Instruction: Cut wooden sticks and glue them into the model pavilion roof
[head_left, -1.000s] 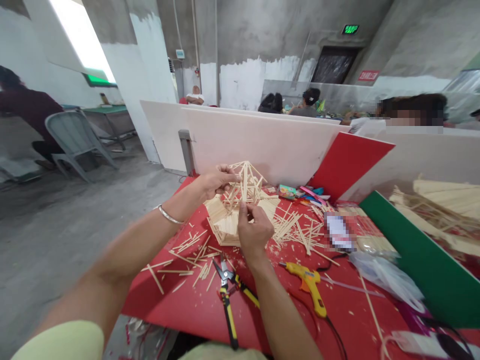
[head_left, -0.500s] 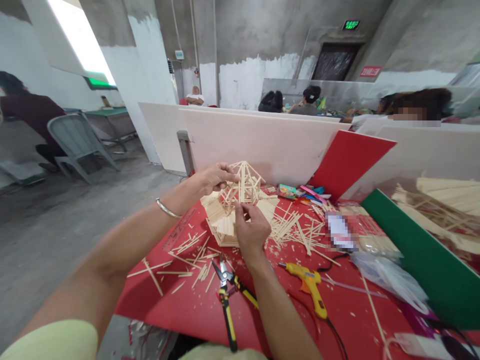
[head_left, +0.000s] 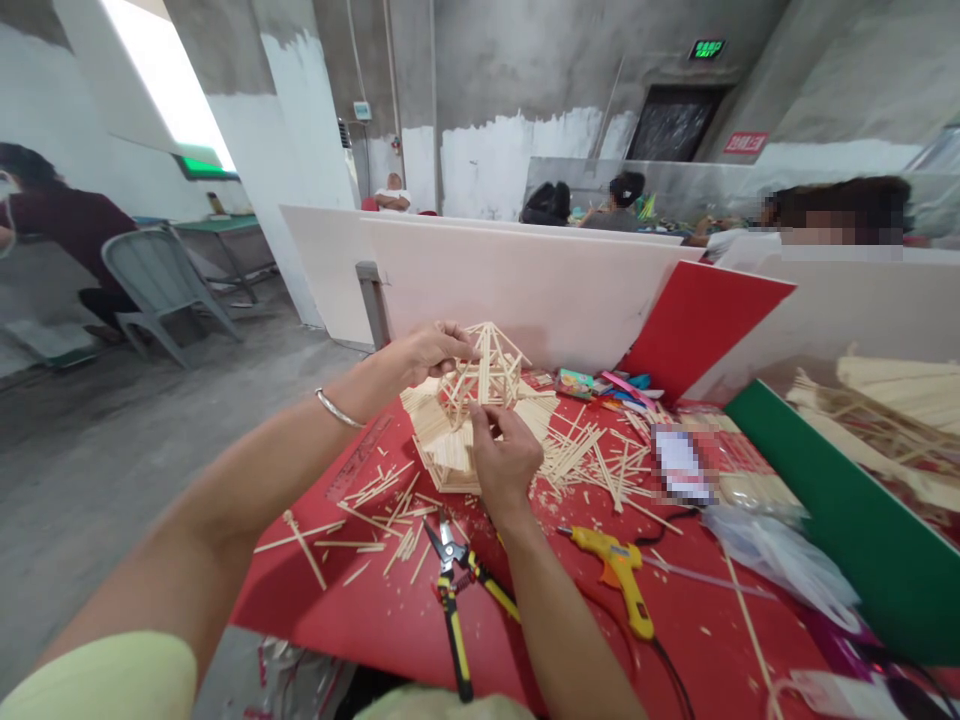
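Note:
A small roofed model made of thin wooden sticks [head_left: 512, 377] stands on the table, with slatted stick panels [head_left: 431, 425] spreading around its base. At its upper left, my left hand [head_left: 439, 350] is closed in a pinch on a pale stick along the roof. Lower down, at the front, my right hand [head_left: 508, 452] pinches the bottom end of sticks sloping down from the peak. The fingertips hide exactly how many sticks are held. Yellow-and-black pruning shears [head_left: 452, 570] lie with blades apart, left of my right forearm. A yellow glue gun [head_left: 619, 570] rests to its right.
Loose sticks [head_left: 596, 460] and offcuts are strewn over the red table [head_left: 322, 615]. White boards [head_left: 525, 290] wall off the back. A plastic bag [head_left: 780, 560] and a green board [head_left: 847, 530] are at the right. Other people sit beyond the boards and far left.
Both hands stay nearly in place at the stick model, and the left forearm shifts only slightly. The whole view has moved a few pixels.

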